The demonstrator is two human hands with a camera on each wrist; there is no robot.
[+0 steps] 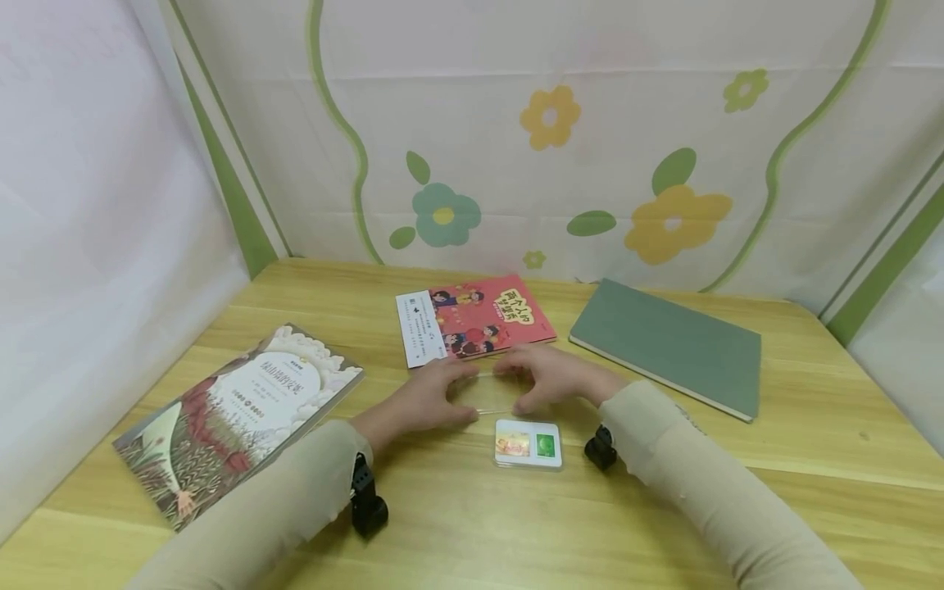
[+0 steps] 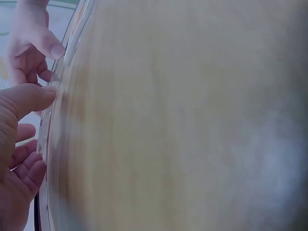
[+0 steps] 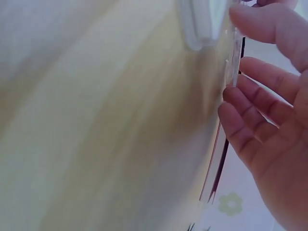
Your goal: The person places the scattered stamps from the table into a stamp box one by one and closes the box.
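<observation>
A clear, flat plastic piece [image 1: 496,393] lies between my hands, low over the table; only its thin bright edges show. My left hand [image 1: 424,399] holds its left side between thumb and fingers. At the opposite side, my right hand [image 1: 553,377] has its thumb on the near corner and fingers at the far one. In the right wrist view, the clear piece [image 3: 234,55] is seen edge-on by the fingertips. Just nearer to me lies a small white case [image 1: 528,463] with a gold-coloured picture and a green one in its two windows.
A red picture book [image 1: 472,319] with a white band lies behind my hands. To the right is a green hardcover book [image 1: 671,344]. An illustrated book [image 1: 243,410] lies on the left, partly under the left forearm. A flowered cloth [image 1: 501,164] hangs behind the wooden table [image 1: 457,524].
</observation>
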